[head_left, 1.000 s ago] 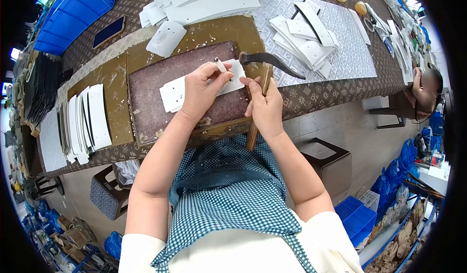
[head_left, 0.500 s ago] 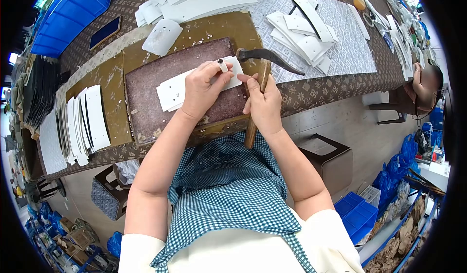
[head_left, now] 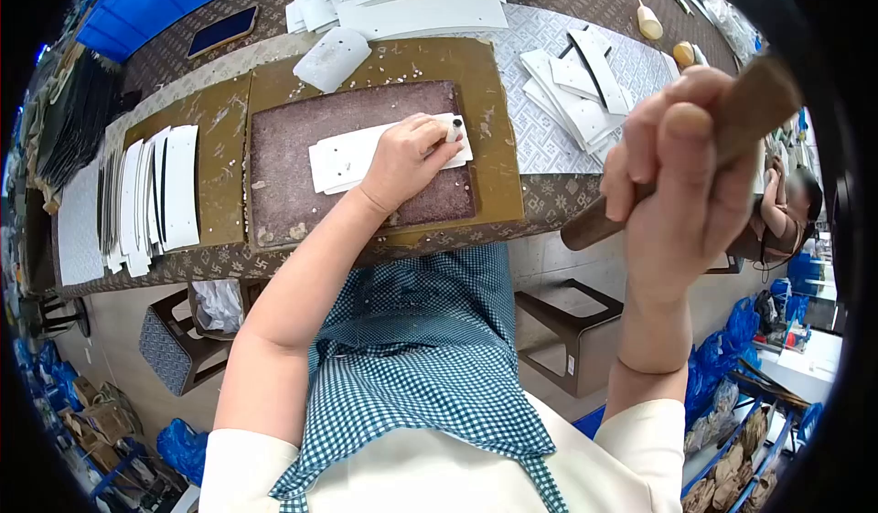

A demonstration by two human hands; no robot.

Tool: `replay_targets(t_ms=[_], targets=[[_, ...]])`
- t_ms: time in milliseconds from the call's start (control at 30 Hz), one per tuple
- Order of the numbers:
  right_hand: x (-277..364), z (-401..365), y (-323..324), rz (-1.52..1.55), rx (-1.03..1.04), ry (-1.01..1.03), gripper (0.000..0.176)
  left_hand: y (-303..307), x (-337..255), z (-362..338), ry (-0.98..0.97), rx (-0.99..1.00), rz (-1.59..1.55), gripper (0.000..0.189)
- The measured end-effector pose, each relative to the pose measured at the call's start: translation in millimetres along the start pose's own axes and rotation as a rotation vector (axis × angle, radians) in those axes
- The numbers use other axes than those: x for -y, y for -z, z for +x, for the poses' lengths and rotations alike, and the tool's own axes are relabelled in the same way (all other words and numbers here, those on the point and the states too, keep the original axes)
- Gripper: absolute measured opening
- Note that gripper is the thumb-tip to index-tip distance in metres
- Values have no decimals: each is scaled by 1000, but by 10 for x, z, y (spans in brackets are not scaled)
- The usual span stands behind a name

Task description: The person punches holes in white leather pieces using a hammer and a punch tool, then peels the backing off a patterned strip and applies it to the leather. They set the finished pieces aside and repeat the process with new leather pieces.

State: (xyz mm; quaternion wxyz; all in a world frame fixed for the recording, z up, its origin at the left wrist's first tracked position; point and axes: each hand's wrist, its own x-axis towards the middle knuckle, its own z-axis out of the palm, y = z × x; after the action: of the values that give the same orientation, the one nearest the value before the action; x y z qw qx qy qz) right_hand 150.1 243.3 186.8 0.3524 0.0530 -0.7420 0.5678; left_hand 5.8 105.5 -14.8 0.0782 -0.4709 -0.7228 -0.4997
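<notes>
My left hand is closed around a small hole punch, a short pale rod with a dark top end. The punch stands roughly upright at the right end of white strips with small holes, stacked on a worn maroon pad; its lower tip is hidden by my fingers. Raised high at the right, close to the camera, my right hand grips the wooden handle of a hammer. The hammer's dark head is blurred near the top right edge.
Under the pad lies a brown board with white scraps. White strips stand in a row at left; more white pieces lie at right. A phone and blue bin are behind. Another person sits at far right.
My right hand has lifted the hammer up and to the right, away from the strips. The left hand has turned the punch upright against the right end of the strips.
</notes>
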Motion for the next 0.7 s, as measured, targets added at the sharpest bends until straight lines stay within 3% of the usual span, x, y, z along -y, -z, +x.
replay_targets(t_ms=[33,100,133,167,233,267,333,433,533,567,600,633,700], targets=[[-79,-67,-62,14,-4,-66,20,1,-6,-7,4,-1,-8,13],[-393,-162,-22,-678,361,-195,25,6,-7,-10,-5,-6,8,14],[-521,-216,-24,-811,557,-319,22,10,0,-6,-9,-1,19,14],[-509,-225,-7,-780,517,-434,23,12,0,1,-18,11,27,14],[-332,-95,35,-720,537,-363,24,-16,10,-10,-8,-17,29,15],[-212,-10,45,-653,492,-473,20,-20,10,-22,-13,-19,27,16],[126,108,-39,-311,183,-348,14,-11,28,-17,-30,-16,33,15],[320,331,57,-104,27,40,22,4,26,-1,-45,-4,38,14],[136,175,-80,-35,52,-41,21,7,12,-1,-32,-2,29,14],[-39,7,-145,-167,-3,-189,25,9,14,-2,-29,-1,29,14],[-293,-118,-73,-651,237,-179,26,12,14,-11,-25,0,31,13],[-595,-261,61,-848,550,-419,24,9,5,-30,-12,-8,18,15],[-580,-334,76,-627,389,-666,21,2,-1,-25,4,-18,-3,19]])
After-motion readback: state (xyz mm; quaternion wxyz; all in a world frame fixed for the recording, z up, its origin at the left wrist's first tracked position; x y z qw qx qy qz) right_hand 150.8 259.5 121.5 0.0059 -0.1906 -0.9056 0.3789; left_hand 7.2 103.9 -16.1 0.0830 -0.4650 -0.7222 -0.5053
